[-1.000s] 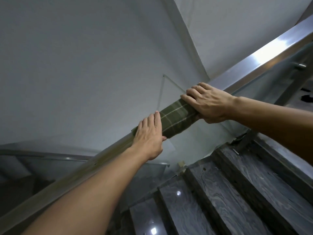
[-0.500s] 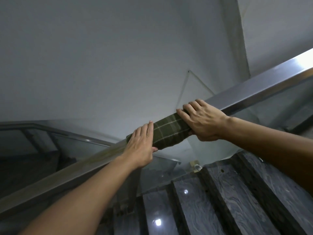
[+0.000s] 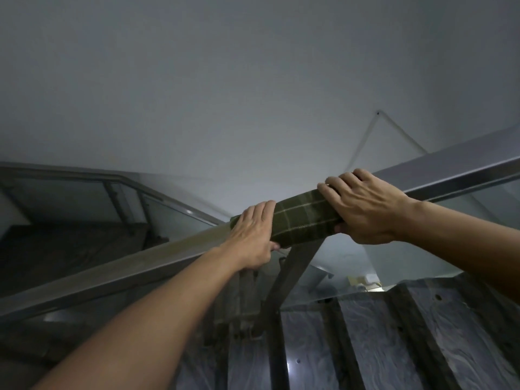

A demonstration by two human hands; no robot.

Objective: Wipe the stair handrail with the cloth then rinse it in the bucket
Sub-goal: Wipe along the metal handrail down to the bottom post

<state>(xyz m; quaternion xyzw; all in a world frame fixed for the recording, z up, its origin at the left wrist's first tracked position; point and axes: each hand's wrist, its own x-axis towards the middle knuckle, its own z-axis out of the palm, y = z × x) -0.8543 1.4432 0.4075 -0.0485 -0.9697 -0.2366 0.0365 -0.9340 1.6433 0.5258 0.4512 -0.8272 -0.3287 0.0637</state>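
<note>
Square-section brushed metal handrail [image 3: 157, 266]: satin sheen, smooth, dull film on the lower run, brighter reflection at upper right. Dark green plaid woven cloth [image 3: 302, 220]: matt, soft, wrapped over the rail. Clear glass balustrade panel [image 3: 351, 257]: glossy. Grey veined marble stair treads [image 3: 374, 347]: polished, showing light glints. Pale painted wall [image 3: 225, 94]: matt, smooth.

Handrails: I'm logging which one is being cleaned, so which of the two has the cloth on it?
The near handrail, crossing the view diagonally: the green checked cloth wraps it between both hands. The far handrail at left is bare.
</note>
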